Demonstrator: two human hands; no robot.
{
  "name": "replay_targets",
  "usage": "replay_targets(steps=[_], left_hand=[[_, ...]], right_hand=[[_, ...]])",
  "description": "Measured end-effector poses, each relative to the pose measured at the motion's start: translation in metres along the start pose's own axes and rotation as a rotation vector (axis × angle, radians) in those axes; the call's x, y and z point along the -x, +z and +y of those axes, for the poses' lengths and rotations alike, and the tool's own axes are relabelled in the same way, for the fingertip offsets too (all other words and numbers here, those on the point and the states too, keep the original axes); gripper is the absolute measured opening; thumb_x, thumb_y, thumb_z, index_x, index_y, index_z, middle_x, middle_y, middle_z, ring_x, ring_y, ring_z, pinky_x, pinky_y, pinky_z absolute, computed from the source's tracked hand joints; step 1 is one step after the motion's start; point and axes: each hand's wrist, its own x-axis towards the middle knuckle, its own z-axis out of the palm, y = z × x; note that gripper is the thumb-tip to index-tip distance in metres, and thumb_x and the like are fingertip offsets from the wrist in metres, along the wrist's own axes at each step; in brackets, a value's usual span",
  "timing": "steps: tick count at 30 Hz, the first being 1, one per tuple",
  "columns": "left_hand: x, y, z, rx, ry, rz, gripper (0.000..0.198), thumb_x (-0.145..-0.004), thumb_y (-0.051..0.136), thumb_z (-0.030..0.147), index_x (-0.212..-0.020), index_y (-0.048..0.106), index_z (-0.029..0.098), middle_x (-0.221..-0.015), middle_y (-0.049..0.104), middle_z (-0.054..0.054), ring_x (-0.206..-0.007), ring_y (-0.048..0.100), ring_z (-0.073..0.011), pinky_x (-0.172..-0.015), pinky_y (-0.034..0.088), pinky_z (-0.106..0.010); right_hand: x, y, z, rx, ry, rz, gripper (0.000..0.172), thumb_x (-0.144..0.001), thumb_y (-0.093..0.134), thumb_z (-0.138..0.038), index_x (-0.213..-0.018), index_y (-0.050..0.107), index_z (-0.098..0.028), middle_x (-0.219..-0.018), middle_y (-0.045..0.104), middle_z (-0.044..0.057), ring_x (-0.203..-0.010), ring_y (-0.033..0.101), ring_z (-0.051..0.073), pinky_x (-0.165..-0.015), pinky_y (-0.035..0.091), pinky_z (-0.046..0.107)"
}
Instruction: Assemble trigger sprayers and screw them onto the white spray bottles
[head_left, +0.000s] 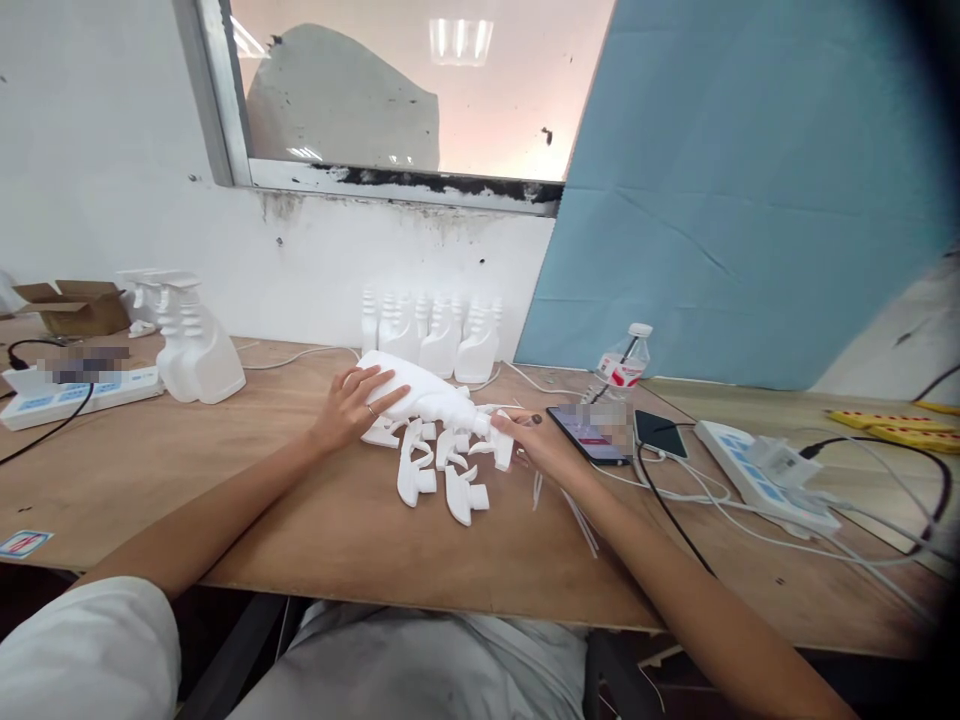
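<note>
The item under examination is a white plastic spray bottle body (pixel 420 390), held tilted nearly on its side above the middle of the wooden table (pixel 322 540). Its broad base points far left; its neck points right and toward the near side. The surface is plain, smooth white, the body wide and tapering along the shoulder to a narrow neck.

The left hand (pixel 356 405), a ring on one finger, grasps the body near its base, fingers spread over the upper surface. The right hand (pixel 536 440) grips a white trigger head (pixel 504 440) at the neck; whether the two parts are engaged cannot be told.

Loose trigger heads (pixel 465 495) of the same white plastic lie on the table beneath and just near of the bottle. Thin white tubes (pixel 581 525) lie beside the right forearm.

At the far side, a group of upright bottles (pixel 442 340) with bare, ribbed necks stands close to the wall. Farther left, bottles fitted with trigger heads (pixel 199 350) stand near a power strip (pixel 135 384); an open cardboard box (pixel 82 308) is at far left.

To the right are a smartphone (pixel 581 432), a clear drink bottle (pixel 626 365) with a red-and-white label, and a second power strip (pixel 750 475).
</note>
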Motion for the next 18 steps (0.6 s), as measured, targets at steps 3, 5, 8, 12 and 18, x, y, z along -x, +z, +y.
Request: replay_targets(steps=[3, 5, 8, 12, 18], left_hand=[[0.000, 0.000, -0.003, 0.003, -0.025, -0.026, 0.039, -0.096, 0.045, 0.021, -0.129, 0.058, 0.036, -0.128, 0.062, -0.005, -0.122, 0.052, -0.0231, -0.106, 0.034, -0.044], [0.000, 0.000, -0.004, 0.030, -0.032, -0.032, 0.039, -0.096, 0.045, 0.021, -0.130, 0.057, 0.038, -0.129, 0.062, -0.004, -0.124, 0.052, -0.0229, -0.107, 0.033, -0.045], [0.000, 0.000, -0.005, 0.044, -0.019, -0.023, 0.042, -0.096, 0.045, 0.019, -0.132, 0.054, 0.039, -0.130, 0.061, -0.003, -0.125, 0.051, -0.0221, -0.109, 0.032, -0.044], [-0.006, -0.005, -0.008, -0.006, 0.027, 0.020, 0.042, -0.096, 0.049, 0.022, -0.135, 0.052, 0.037, -0.133, 0.060, -0.003, -0.126, 0.051, -0.0227, -0.108, 0.033, -0.044], [-0.020, -0.021, -0.006, 0.014, 0.008, 0.027, 0.036, -0.096, 0.050, 0.030, -0.132, 0.054, 0.034, -0.131, 0.061, -0.005, -0.126, 0.051, -0.0242, -0.106, 0.034, -0.047]], right_hand=[[-0.005, -0.001, 0.004, -0.107, 0.052, -0.074, 0.041, -0.074, 0.066, -0.056, -0.083, 0.064, -0.016, -0.071, 0.070, 0.005, -0.040, 0.055, 0.012, -0.032, 0.023, 0.021], [-0.006, 0.000, 0.004, -0.113, 0.048, -0.075, 0.038, -0.072, 0.070, -0.051, -0.087, 0.064, -0.016, -0.077, 0.071, 0.006, -0.042, 0.056, 0.011, -0.033, 0.024, 0.020], [-0.004, 0.003, -0.002, -0.069, 0.030, 0.003, 0.036, -0.069, 0.073, -0.047, -0.085, 0.064, -0.016, -0.071, 0.068, 0.003, -0.045, 0.053, 0.010, -0.038, 0.031, 0.019], [0.002, 0.006, -0.014, 0.036, -0.020, 0.157, 0.035, -0.070, 0.072, -0.048, -0.085, 0.064, -0.017, -0.072, 0.065, 0.002, -0.057, 0.056, 0.013, -0.046, 0.042, 0.022], [0.007, 0.001, -0.021, 0.115, -0.151, 0.189, 0.035, -0.071, 0.071, -0.050, -0.084, 0.064, -0.018, -0.069, 0.062, 0.001, -0.056, 0.054, 0.015, -0.044, 0.042, 0.024]])
